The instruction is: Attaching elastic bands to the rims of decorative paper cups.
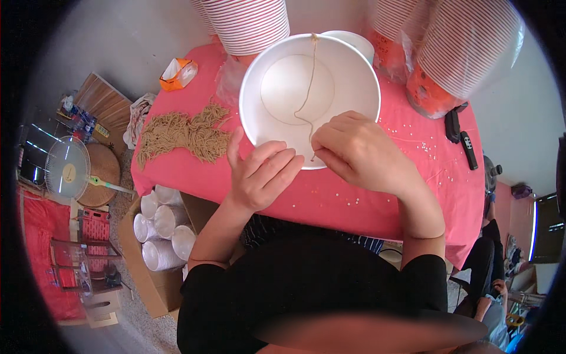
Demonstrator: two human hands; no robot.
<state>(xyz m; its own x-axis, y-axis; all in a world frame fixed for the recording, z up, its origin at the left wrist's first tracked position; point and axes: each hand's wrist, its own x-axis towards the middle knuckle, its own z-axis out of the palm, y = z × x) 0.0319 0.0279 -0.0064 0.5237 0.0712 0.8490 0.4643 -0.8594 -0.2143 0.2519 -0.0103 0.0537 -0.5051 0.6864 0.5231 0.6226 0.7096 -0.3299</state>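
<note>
R grip (361,150): thumb + fingertips pinching thin tan cord (313,71) nr its lower end, short tail showing just below the fingertips. L grip (259,177): holding nothing, fingers spread & partly curled, palm side up, at the bkt's near-L rim; can't tell if it's touching.

Cord loc: runs from R grip up & away thru the inside of the white bkt (254,100), slight bend mid-way, to a small knot/tuft on the far rim. Bkt sits directly beyond both grips, mouth facing the wearer.

Next out: L of L grip, pile of loose tan cords (183,135) on the counter (407,203) (pink cloth). Beyond that, orange/white pkt (178,74). R of R grip, scattered small white bits (425,147), then 2 black handheld objs (460,135), type unclear.

Far side from grips: nested bkt stack (250,26) behind the bkt, a bit L; more stacks in clear plastic (466,47) far R.

Below & L of L grip: cardboard box (141,289) w/ white cups (168,221). Further L: fan (68,168). Far lower R of R grip: another person (486,265), partly in view.
</note>
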